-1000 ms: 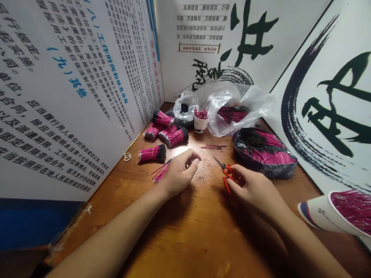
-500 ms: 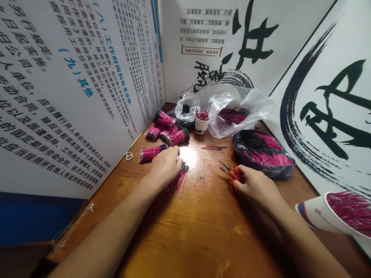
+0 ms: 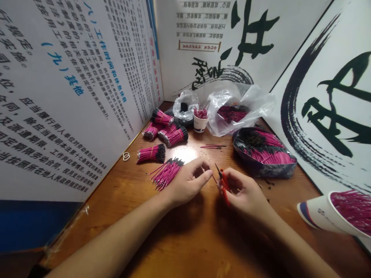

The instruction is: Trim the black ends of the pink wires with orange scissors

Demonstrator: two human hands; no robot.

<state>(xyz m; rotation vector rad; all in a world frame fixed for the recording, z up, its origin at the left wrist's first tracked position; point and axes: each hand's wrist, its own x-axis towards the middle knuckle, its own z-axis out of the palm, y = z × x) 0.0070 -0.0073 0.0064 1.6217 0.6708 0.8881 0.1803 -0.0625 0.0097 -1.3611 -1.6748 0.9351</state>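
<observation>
Two quick checks: what's each side holding, and where's the work?

Your right hand (image 3: 244, 192) is closed around orange-handled snips (image 3: 223, 186), blades pointing far, tips right beside your left hand (image 3: 189, 181). That left hand is curled, thumb and forefinger pinched together. A thin wire end (image 3: 215, 178) seems to sit between fingers and blades, but it's too small to be sure.

Handling tips?

Keep that pinch short and firm, blade tips close to your fingertips, wrists low over the desk (image 3: 174, 239).

Where's the rest of the wire?

A loose bunch of pink wires (image 3: 166, 173) lies just left of your left hand. Tied pink bundles (image 3: 151, 153) sit left and far of it, with a rubber band (image 3: 126, 156) by the left edge.

Surface and room?

Your desk is varnished wood with dark crumbs scattered on it. Far off are a paper cup of wires (image 3: 200, 122) and clear plastic bags (image 3: 232, 112). To the right sits a dark bag heaped with wires (image 3: 262, 152), and a tipped white cup of wires (image 3: 344, 212) shows near right. Printed boards (image 3: 72, 96) wall you in.
</observation>
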